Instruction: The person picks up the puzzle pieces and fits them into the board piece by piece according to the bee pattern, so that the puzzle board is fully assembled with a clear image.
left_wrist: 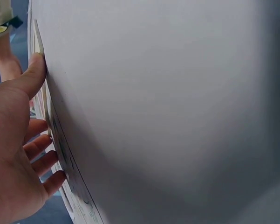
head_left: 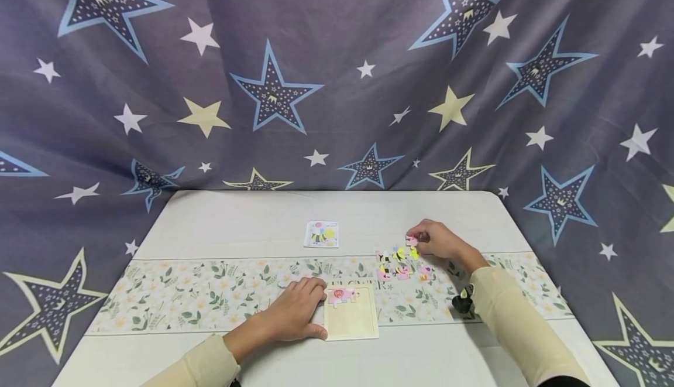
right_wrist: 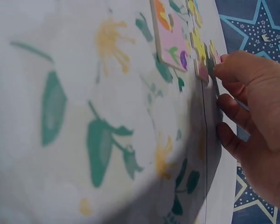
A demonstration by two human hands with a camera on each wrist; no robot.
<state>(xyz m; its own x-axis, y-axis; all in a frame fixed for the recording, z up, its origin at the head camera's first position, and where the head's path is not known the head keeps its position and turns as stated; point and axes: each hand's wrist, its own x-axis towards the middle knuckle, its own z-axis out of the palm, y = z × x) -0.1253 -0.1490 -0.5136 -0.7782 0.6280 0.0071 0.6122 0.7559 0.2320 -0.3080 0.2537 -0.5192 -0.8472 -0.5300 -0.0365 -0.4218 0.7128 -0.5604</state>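
Note:
A shallow wooden puzzle board [head_left: 351, 325] lies near the front middle of the table, with joined pink puzzle pieces [head_left: 342, 295] along its top left. My left hand [head_left: 296, 310] rests at the board's left side, thumb at the lower corner and fingers by the upper one. In the left wrist view, the thumb [left_wrist: 33, 74] touches the board's edge. Over to the right, my right hand [head_left: 438, 239] pinches a pink puzzle piece [head_left: 411, 240] between thumb and fingertips, above the farther loose pieces. The right wrist view shows its other fingers [right_wrist: 235, 114] loosely bent.
Several loose puzzle pieces [head_left: 402, 272] in pink, yellow and black lie right of the board on a flowered strip [head_left: 210, 293]. A square picture card [head_left: 322, 235] with a bee lies farther back. A starry curtain [head_left: 316, 82] hangs behind the white table [head_left: 237, 223].

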